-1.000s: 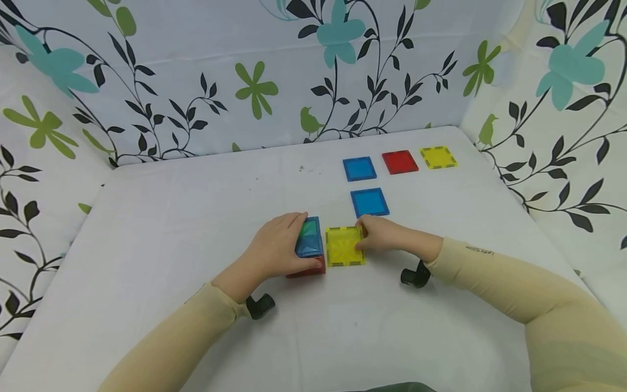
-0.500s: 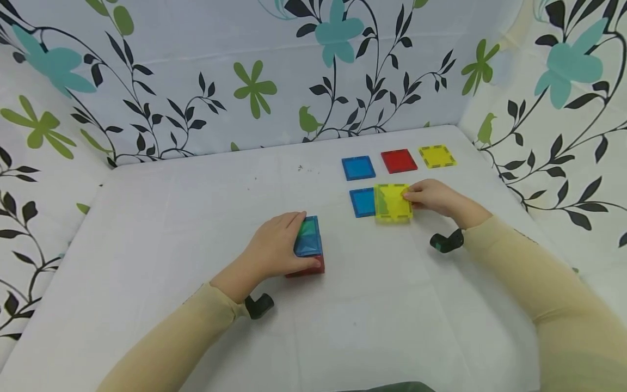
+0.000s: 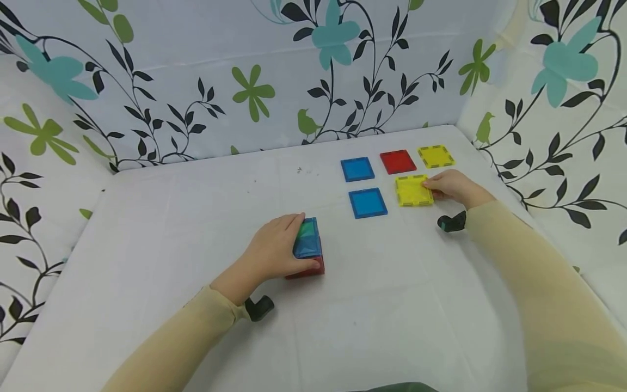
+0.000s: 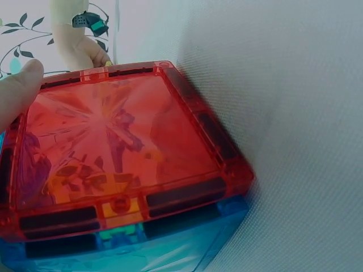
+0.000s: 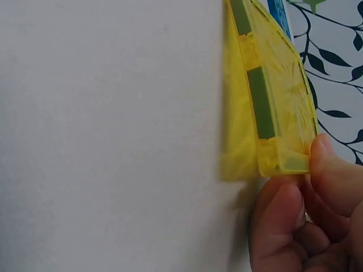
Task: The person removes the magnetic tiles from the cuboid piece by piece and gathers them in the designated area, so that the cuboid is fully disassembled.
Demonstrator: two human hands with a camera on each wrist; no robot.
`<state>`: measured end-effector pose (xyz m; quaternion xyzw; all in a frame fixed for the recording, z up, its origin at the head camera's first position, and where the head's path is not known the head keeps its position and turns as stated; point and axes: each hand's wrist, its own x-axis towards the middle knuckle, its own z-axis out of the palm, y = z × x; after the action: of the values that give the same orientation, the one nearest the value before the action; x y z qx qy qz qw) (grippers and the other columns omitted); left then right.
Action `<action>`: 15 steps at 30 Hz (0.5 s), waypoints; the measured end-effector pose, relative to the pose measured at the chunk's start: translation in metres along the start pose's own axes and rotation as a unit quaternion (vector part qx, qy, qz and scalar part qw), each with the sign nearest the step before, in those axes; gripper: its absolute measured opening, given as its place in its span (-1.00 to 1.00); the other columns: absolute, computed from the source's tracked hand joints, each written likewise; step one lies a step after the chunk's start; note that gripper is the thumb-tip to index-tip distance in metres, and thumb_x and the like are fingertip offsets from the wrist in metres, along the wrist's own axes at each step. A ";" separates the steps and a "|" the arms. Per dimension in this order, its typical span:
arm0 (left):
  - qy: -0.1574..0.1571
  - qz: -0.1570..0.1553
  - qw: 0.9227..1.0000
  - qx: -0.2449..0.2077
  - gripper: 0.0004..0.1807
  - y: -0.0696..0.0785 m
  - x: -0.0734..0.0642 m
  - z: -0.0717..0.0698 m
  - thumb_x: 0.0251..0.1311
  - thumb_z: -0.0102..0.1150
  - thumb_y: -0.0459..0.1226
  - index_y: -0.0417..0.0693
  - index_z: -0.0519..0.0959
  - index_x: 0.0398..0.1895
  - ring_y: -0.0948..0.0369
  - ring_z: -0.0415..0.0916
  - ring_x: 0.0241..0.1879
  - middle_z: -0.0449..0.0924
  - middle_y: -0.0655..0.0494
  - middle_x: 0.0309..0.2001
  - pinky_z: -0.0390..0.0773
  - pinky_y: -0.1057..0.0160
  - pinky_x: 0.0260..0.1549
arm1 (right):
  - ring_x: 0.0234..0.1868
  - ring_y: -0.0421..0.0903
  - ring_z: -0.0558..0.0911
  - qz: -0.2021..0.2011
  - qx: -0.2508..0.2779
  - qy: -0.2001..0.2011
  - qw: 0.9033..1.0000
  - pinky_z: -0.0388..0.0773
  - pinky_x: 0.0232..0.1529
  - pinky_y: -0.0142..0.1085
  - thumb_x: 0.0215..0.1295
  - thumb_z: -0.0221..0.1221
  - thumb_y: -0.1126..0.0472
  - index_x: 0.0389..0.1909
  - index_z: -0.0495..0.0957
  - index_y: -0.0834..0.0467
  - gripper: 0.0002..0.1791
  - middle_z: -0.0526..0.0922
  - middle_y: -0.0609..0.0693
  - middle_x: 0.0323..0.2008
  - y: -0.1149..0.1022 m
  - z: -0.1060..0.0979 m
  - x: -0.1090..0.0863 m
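Observation:
A box of magnetic tiles stands on the table, with a blue tile (image 3: 307, 245) on top and a red tile (image 4: 113, 141) on the side toward the person. My left hand (image 3: 275, 247) grips this box, thumb along the red side; its far and left sides are hidden by the hand. In the left wrist view another blue tile (image 4: 164, 252) borders the red one. At the back right, my right hand (image 3: 453, 188) pinches a yellow magnetic tile (image 3: 412, 190) by its right edge. The right wrist view has that tile tilted close over the table, thumb on one face.
A blue tile (image 3: 368, 203) lies just left of the held yellow one. Behind them runs a row of a blue tile (image 3: 357, 169), a red tile (image 3: 398, 161) and a yellow tile (image 3: 436, 156). Patterned cloth (image 3: 196, 71) hangs beyond the white table (image 3: 196, 207).
My right hand has carried the yellow tile from beside the box to the back right, over the blue tile and down to its right. My left hand stays on the box.

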<state>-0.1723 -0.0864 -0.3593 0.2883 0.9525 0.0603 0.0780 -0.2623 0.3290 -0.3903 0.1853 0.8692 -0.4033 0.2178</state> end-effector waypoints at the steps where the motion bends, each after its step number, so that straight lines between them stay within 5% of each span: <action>1: 0.000 0.000 1.000 0.000 0.10 0.000 0.000 0.000 -0.14 0.03 0.38 -0.10 0.04 0.38 0.05 0.17 0.28 0.18 -0.01 0.32 0.26 0.00 0.23 | -0.41 -0.17 0.45 -0.001 -0.013 0.002 1.000 0.41 -0.33 -0.46 0.26 0.07 -0.01 0.15 0.33 0.40 -0.38 0.48 -0.02 -0.38 0.000 -0.001 0.001; 15: 0.005 0.005 1.000 0.001 0.10 -0.001 0.001 0.002 -0.14 0.04 0.37 -0.10 0.04 0.38 0.06 0.18 0.27 0.19 0.00 0.32 0.27 0.01 0.22 | -0.53 -0.10 0.44 -0.012 -0.145 0.053 0.988 0.34 -0.35 -0.30 0.19 0.13 0.00 -0.28 0.51 0.35 -0.57 0.45 -0.02 -0.66 -0.006 0.006 0.000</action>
<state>-0.1738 -0.0865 -0.3621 0.2927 0.9514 0.0614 0.0730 -0.2636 0.3204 -0.3902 0.1625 0.9308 -0.2654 0.1916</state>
